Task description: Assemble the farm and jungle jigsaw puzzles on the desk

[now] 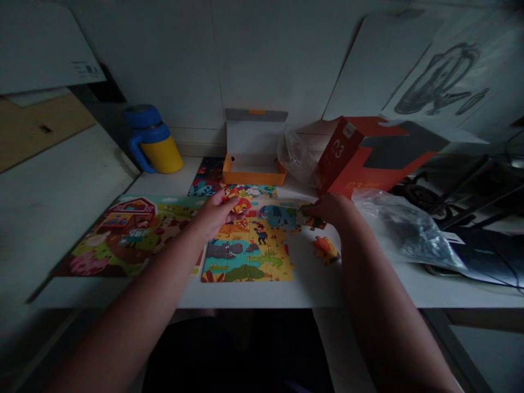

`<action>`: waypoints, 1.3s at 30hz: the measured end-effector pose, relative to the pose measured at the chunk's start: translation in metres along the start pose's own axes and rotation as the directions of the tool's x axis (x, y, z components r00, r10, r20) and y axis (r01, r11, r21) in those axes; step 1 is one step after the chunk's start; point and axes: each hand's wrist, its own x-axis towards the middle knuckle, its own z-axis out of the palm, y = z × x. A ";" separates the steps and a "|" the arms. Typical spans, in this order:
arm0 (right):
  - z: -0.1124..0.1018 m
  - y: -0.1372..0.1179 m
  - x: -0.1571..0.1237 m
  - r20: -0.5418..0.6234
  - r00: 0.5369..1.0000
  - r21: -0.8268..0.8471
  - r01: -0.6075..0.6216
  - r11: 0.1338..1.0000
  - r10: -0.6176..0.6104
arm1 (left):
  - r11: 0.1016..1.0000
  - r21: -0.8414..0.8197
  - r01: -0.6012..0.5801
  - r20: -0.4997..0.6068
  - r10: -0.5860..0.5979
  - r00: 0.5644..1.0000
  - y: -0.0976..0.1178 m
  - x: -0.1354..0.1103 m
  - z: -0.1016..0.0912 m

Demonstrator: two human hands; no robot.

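Note:
A partly joined jigsaw puzzle (251, 248) with an elephant, a hippo and a crocodile lies on the white table in front of me. Over its upper left corner, my left hand (219, 213) holds a few red and yellow puzzle pieces (239, 205). To the right of the elephant, my right hand (329, 208) has its fingers closed on a green and brown puzzle piece (314, 220), close to the joined edge. Just below that hand, a loose orange puzzle piece (326, 250) rests on the table.
A farm picture (135, 234) lies at the left. Behind stand a blue and yellow jug (161, 147), an open orange box (254, 177) and a larger red box (347, 158). Clear plastic bags (409, 229) lie at the right. Another colourful picture (202, 177) extends under the orange box.

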 end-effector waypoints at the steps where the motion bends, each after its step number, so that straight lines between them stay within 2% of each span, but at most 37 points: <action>1: 0.001 0.000 -0.001 -0.011 1.000 0.015 0.004 1.000 -0.004 | 1.000 -0.001 0.002 0.000 -0.002 1.000 0.000 0.000 0.000; 4: 0.001 -0.003 -0.004 -0.019 1.000 0.011 0.008 1.000 -0.008 | 1.000 -0.004 0.004 0.000 -0.004 1.000 0.000 0.000 -0.001; 8: 0.004 -0.009 -0.003 -0.028 1.000 -0.101 0.003 0.995 -0.006 | 1.000 -0.021 0.006 0.008 -0.006 1.000 0.001 0.000 -0.001; 13: 0.006 -0.005 0.004 -0.038 0.999 -0.053 0.007 0.999 -0.009 | 1.000 -0.013 0.009 0.002 -0.009 1.000 -0.001 0.001 0.000; 20: -0.004 0.000 0.006 0.175 0.984 0.115 -0.050 0.992 0.029 | 1.000 -0.017 0.009 0.007 -0.009 1.000 -0.002 0.002 -0.002; 26: -0.013 0.008 0.003 0.248 0.968 0.253 -0.104 0.962 0.039 | 0.999 -0.032 0.017 0.001 -0.017 1.000 -0.002 0.002 -0.002; 29: -0.012 0.013 0.001 0.231 0.972 0.422 -0.134 0.897 0.037 | 0.999 -0.026 0.029 -0.001 -0.029 1.000 0.000 0.000 0.000; 32: -0.009 0.015 -0.002 0.209 0.977 0.621 -0.155 0.768 0.028 | 0.999 -0.020 0.032 -0.013 -0.033 0.999 0.001 0.000 0.001; 35: -0.009 0.014 -0.004 0.206 0.979 0.745 -0.167 0.647 0.015 | 0.999 -0.028 0.035 -0.020 -0.035 0.999 0.001 0.000 0.001; 37: -0.008 0.013 -0.004 0.220 0.975 0.773 -0.162 0.614 -0.020 | 0.999 -0.033 0.038 -0.021 -0.039 0.999 0.000 0.001 0.001; 39: -0.006 0.012 -0.002 0.244 0.968 0.766 -0.160 0.623 -0.052 | 0.999 -0.034 0.038 -0.012 -0.039 0.999 -0.001 0.001 0.000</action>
